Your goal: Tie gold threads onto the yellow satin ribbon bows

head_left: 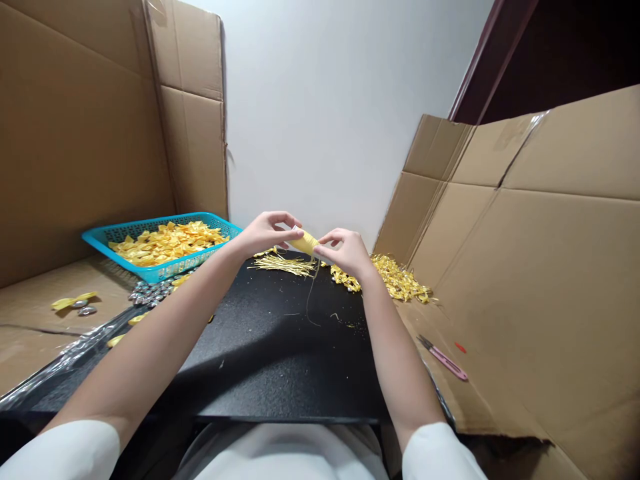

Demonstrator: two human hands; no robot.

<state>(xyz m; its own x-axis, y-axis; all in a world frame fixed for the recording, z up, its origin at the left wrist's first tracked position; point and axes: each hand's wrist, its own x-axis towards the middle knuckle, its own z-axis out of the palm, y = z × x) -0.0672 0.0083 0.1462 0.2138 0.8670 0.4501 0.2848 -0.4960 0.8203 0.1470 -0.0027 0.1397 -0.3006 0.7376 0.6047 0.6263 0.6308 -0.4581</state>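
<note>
Yellow spool over blk table

L hand grips its L end, R hand its R end, above far part of tbl. Cardboard both sides, pale wall behind. Teal basket on L, pink snips on R.

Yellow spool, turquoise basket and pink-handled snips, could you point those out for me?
Yellow spool [305, 242]: head view, middle of the winding.
Turquoise basket [156, 272]: head view, near wall.
Pink-handled snips [447, 362]: head view, on the handle.

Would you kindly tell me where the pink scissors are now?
In the head view, the pink scissors lie on the cardboard at right, beside a red scrap and near the right forearm.
</note>
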